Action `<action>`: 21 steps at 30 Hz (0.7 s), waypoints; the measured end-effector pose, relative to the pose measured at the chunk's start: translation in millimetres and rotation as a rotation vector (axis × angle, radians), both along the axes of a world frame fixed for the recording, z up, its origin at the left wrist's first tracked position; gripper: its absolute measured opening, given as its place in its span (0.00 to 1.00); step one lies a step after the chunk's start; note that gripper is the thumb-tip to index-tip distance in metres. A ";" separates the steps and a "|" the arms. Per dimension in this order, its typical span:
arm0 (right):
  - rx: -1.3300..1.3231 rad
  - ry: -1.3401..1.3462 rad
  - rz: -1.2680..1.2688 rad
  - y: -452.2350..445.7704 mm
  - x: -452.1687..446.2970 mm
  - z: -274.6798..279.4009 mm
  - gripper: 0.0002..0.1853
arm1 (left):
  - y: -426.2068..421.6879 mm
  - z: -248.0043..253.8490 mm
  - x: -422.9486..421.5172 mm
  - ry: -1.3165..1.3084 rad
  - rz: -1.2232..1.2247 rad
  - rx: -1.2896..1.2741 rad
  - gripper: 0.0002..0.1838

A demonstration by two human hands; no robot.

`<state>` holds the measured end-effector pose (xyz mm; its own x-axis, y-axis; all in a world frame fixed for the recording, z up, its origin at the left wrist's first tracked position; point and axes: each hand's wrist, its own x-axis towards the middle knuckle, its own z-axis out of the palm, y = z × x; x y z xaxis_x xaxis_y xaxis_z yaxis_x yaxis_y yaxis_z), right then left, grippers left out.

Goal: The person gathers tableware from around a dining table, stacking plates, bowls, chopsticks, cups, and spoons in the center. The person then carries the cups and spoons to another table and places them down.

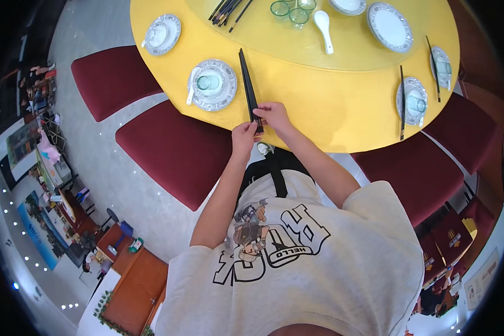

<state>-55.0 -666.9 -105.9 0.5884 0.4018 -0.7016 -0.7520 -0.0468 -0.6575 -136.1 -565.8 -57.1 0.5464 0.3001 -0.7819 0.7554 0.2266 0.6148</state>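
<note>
Clamps perhaps several overlapping chopsticks (248,84) in fingers (265,114) of left hand (243,139) and right hand (274,117), aiming their long axis away, slightly leftward, near one glass (207,84), one spoon (192,85).

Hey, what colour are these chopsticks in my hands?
The chopsticks look mostly black, seen best in the head view.

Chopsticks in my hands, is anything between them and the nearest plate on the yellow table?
Nothing visible: just bare yellow tablecloth separates the chopsticks from the plate. The white spoon lies at the plate's opposite edge, not between.
</note>
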 end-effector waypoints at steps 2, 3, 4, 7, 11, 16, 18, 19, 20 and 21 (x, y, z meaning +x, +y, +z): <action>0.026 0.046 -0.055 -11.5 -7.7 5.7 0.11 | -8.4 4.0 -9.7 -0.057 -0.014 -0.027 0.12; 0.021 0.023 -0.063 -17.1 -11.2 11.0 0.11 | -12.6 6.2 -13.6 -0.099 -0.024 -0.049 0.11; 0.014 0.030 -0.062 -22.4 -16.1 17.0 0.10 | -16.4 8.6 -17.6 -0.123 -0.033 -0.056 0.11; -0.011 0.021 -0.090 -38.2 -38.3 35.5 0.09 | -28.6 21.2 -32.1 -0.130 -0.088 -0.056 0.10; -0.072 -0.025 -0.231 -62.8 -73.2 41.3 0.10 | -52.6 27.2 -51.1 -0.175 -0.133 -0.147 0.09; -0.191 -0.123 -0.435 -99.3 -122.4 44.7 0.10 | -99.7 12.1 -78.7 -0.134 -0.190 -0.307 0.11; -0.213 -0.064 -0.482 -117.1 -141.0 47.5 0.10 | -122.5 1.5 -89.8 -0.122 -0.199 -0.347 0.12; -0.207 -0.058 -0.575 -124.4 -150.9 51.2 0.11 | -133.5 -3.0 -97.6 -0.145 -0.190 -0.380 0.11; -0.198 -0.056 -0.665 -131.6 -160.4 56.2 0.12 | -143.6 -5.1 -106.8 -0.170 -0.177 -0.410 0.11; -0.166 -0.029 -0.711 -138.8 -167.9 58.3 0.13 | -153.0 -2.2 -111.9 -0.161 -0.189 -0.422 0.10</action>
<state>-222.9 -805.7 -47.6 0.6865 -0.1952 -0.7004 -0.6202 0.3456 -0.7042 -248.0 -718.8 -59.3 0.6849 -0.1404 -0.7150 0.7100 0.3494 0.6114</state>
